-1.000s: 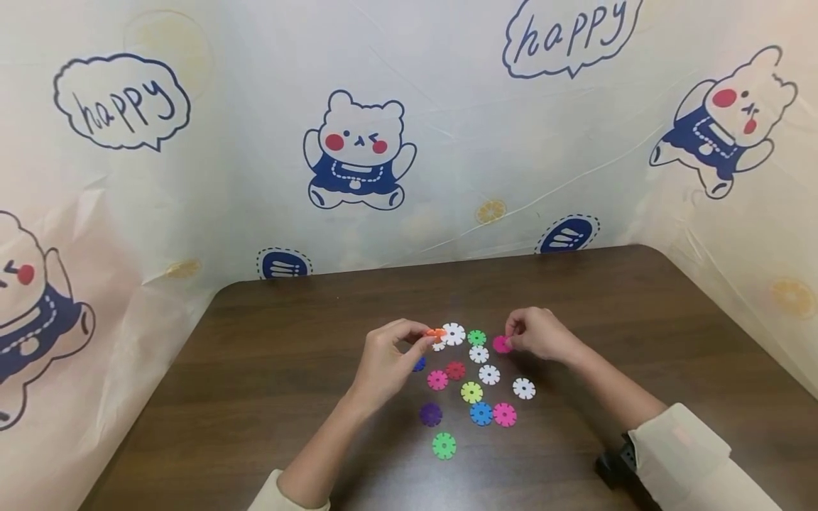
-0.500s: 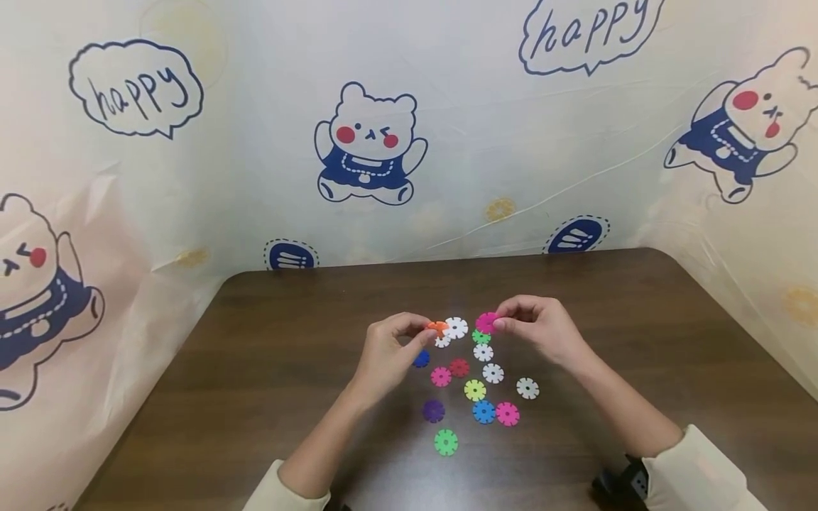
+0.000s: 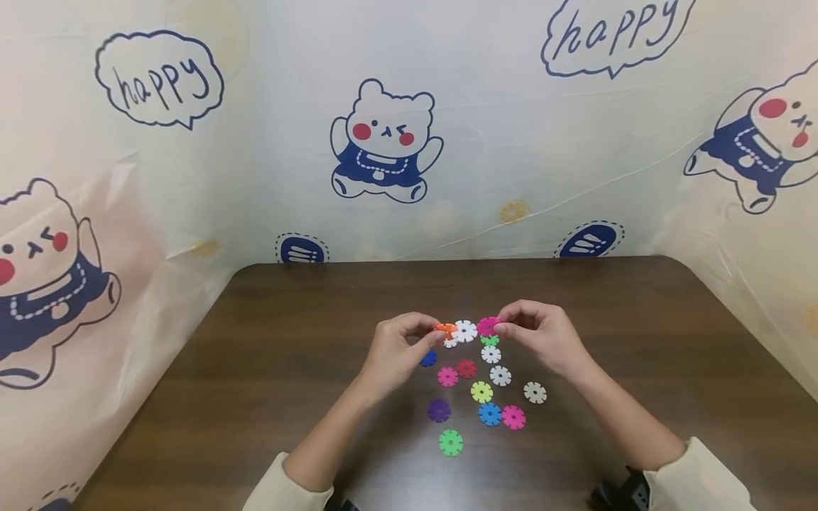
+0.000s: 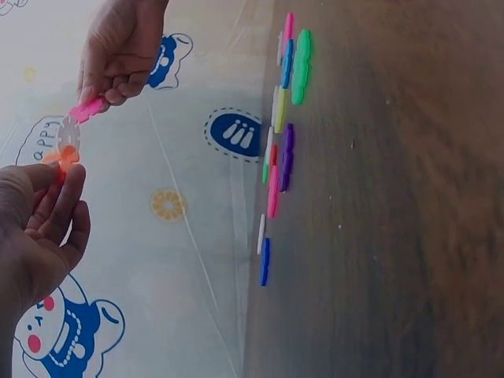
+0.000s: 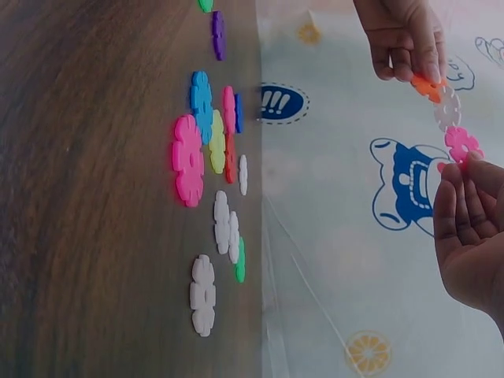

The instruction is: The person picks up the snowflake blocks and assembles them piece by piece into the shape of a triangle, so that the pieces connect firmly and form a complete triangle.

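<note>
My left hand (image 3: 397, 351) pinches an orange notched plastic disc (image 3: 445, 329) between thumb and fingers, held above the table. A white notched disc (image 3: 465, 331) is joined to its right side, standing on edge in the right wrist view. My right hand (image 3: 546, 337) pinches a pink notched disc (image 3: 487, 326) by its edge. In the left wrist view, the pink disc (image 4: 88, 109) meets the far edge of the white disc (image 4: 68, 135); whether their slots interlock is too small to tell. Fingertips partly cover the orange and pink discs.
Several loose discs lie flat on the brown table (image 3: 287, 369), among them a green disc (image 3: 451, 443), a purple disc (image 3: 439, 410), a yellow disc (image 3: 482, 392) and a blue disc (image 3: 490, 414). A printed curtain (image 3: 268, 156) hangs behind the table.
The right hand has lifted the pink disc from the table and brought it left against the white disc. My left hand keeps its pinch on the orange disc. The head view has shifted slightly.
</note>
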A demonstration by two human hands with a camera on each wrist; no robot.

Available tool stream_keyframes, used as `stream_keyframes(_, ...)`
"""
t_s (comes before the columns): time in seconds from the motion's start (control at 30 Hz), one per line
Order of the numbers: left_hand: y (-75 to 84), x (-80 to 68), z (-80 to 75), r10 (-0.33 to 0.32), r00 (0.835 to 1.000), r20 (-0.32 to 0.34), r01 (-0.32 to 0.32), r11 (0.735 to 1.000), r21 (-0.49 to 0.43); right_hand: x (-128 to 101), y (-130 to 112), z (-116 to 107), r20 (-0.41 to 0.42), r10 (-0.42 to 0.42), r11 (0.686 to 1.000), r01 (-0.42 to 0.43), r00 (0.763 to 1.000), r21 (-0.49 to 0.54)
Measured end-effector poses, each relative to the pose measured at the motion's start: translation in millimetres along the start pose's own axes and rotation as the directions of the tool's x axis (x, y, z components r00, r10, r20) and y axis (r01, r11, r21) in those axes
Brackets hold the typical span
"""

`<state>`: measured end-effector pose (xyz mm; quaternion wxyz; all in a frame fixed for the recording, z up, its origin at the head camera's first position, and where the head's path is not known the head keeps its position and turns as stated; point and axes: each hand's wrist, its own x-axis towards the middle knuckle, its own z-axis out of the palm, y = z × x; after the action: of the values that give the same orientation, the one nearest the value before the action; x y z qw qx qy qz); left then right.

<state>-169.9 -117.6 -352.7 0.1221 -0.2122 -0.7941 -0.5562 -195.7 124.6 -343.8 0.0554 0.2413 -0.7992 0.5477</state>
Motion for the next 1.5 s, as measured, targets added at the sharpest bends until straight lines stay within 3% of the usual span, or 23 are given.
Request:
stream_keyframes(0.27, 0.4, -3.7, 0.6, -0.025, 1.000, 0.003, 0.025, 1.000, -0.010, -1, -3, 5, 0.024, -0.029, 0.999, 0.028, 0.999, 0.025)
stream_keyframes(0.53, 0.3, -5.0, 4.5, -0.043, 0.999, -0.010, 0.043, 0.999, 0.006, -4, -2, 6, 0.016, -0.001, 0.999, 0.000, 1.000, 0.034)
stream_keyframes(0.97, 1.9, -7.7, 2.9, 0.019, 0.997, -0.078, -0.017, 1.000, 0.022, -5, -2, 16, -0.020, -0.019, 0.999, 0.020, 1.000, 0.045)
stream_keyframes(1.3, 4.6, -3.9, 2.8, 0.070, 0.997, -0.042, -0.068, 0.996, 0.056, -9, -5, 18, -0.079, -0.040, 0.999, 0.042, 0.996, 0.024)
stream_keyframes(1.5, 8.0, -1.3, -2.6, 0.051, 0.999, -0.001, -0.051, 0.992, 0.111, -8, -10, 18, -0.069, -0.033, 0.998, 0.036, 0.997, 0.042)
